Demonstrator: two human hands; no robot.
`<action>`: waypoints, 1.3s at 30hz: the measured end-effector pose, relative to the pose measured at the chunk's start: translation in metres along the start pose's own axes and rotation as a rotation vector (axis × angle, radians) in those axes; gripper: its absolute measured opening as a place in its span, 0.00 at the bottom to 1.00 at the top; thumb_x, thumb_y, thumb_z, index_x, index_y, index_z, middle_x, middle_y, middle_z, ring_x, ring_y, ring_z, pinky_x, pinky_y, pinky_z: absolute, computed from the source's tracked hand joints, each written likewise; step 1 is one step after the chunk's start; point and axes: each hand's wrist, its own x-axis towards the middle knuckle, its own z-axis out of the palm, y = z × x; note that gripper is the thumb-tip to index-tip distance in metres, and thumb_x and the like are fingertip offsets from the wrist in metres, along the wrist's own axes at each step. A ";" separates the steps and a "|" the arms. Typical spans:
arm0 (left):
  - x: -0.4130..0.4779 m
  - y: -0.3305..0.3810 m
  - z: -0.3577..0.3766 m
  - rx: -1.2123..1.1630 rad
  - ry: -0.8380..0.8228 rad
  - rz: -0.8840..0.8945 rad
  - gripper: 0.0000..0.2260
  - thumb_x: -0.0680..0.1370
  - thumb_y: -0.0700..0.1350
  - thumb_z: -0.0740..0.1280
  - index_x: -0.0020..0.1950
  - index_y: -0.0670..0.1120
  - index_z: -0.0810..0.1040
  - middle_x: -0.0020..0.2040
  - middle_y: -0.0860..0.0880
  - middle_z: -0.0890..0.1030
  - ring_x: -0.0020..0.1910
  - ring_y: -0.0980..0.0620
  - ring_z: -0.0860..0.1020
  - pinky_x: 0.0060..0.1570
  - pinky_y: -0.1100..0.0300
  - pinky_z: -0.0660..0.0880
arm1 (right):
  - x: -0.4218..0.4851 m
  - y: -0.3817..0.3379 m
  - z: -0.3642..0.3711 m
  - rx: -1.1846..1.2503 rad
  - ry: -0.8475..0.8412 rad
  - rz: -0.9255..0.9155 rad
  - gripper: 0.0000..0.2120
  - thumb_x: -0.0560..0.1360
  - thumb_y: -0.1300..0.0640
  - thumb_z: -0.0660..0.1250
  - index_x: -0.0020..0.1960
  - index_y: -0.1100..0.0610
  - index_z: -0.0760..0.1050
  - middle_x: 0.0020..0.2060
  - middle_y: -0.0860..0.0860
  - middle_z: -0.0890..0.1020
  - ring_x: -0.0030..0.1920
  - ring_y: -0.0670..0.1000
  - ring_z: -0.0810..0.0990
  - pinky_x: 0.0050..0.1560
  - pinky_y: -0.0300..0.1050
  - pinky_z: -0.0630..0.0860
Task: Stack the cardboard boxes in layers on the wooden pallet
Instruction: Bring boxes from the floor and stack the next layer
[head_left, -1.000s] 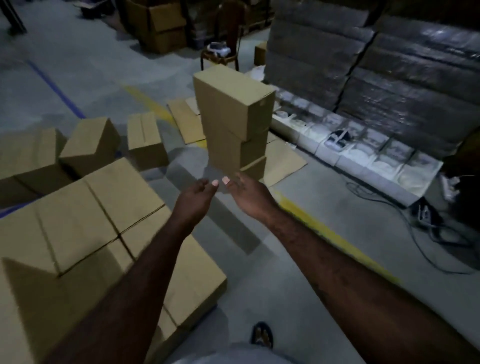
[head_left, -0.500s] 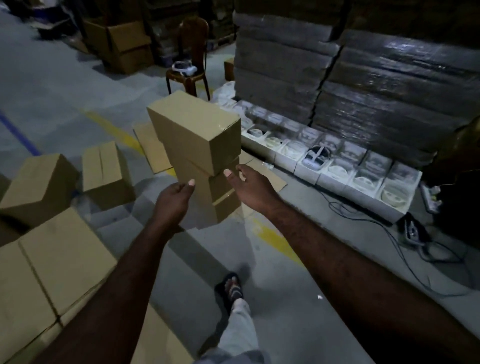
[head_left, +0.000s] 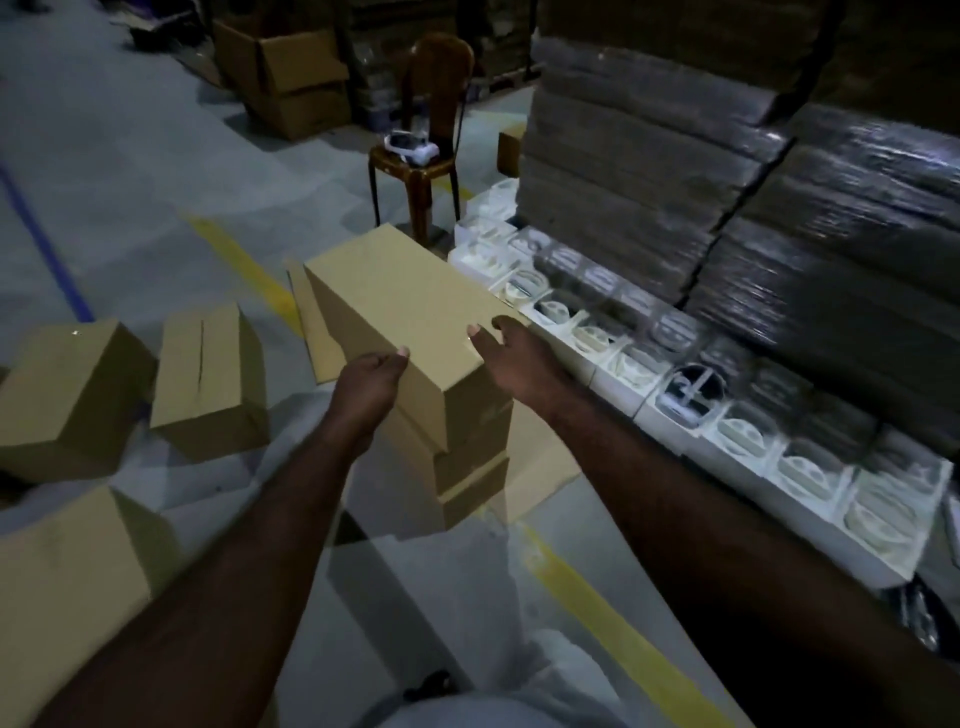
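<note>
A stack of three boxes stands in the middle of the floor, on a flat card (head_left: 540, 467). The top box (head_left: 400, 312) is long and sits askew on the two lower boxes (head_left: 470, 467), so its near end sticks out past them.

Both hands hold the top box at its near end. The left hand (head_left: 366, 392) is on the left side, with its thumb on the top edge. Its other fingers are hidden behind the hand, so how they lie cannot be told. The right hand (head_left: 514, 364) is on the right side. Its thumb lies on the top and a finger curls over the right edge.

Two more boxes sit on the floor to the left: a left box (head_left: 72, 384) and a slit box (head_left: 208, 379) just beside it. A big box (head_left: 67, 587) is in the low left corner. The pallet does not show.

A yellow line (head_left: 597, 597) runs across the floor and passes under the flat card. A blue line (head_left: 47, 244) is far left.

Behind the stack is a brown chair (head_left: 434, 104) with a white thing (head_left: 410, 143) on its seat. A row of white trays (head_left: 727, 421) lies along the right. Tall wrapped piles (head_left: 675, 182) stand behind the trays. An open carton (head_left: 291, 78) is at the back.
</note>
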 end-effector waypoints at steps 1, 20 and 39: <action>0.019 0.002 0.004 0.009 0.019 -0.014 0.13 0.82 0.55 0.64 0.40 0.50 0.72 0.40 0.45 0.71 0.45 0.48 0.72 0.49 0.52 0.72 | 0.022 0.001 0.001 -0.033 -0.012 0.002 0.32 0.81 0.37 0.58 0.77 0.57 0.64 0.73 0.57 0.71 0.72 0.57 0.70 0.69 0.48 0.66; 0.303 -0.049 0.075 -0.006 0.385 -0.501 0.33 0.82 0.59 0.61 0.77 0.35 0.62 0.77 0.39 0.64 0.74 0.39 0.66 0.71 0.50 0.64 | 0.419 0.075 0.068 -0.318 -0.323 0.018 0.34 0.78 0.38 0.63 0.74 0.60 0.66 0.68 0.62 0.73 0.68 0.62 0.72 0.66 0.52 0.71; 0.259 -0.055 0.087 -0.151 0.628 -0.453 0.09 0.78 0.37 0.67 0.57 0.45 0.78 0.52 0.47 0.81 0.51 0.46 0.79 0.46 0.59 0.72 | 0.424 0.055 0.080 -0.266 -0.546 0.020 0.43 0.73 0.38 0.72 0.74 0.67 0.63 0.69 0.61 0.74 0.67 0.60 0.75 0.63 0.48 0.73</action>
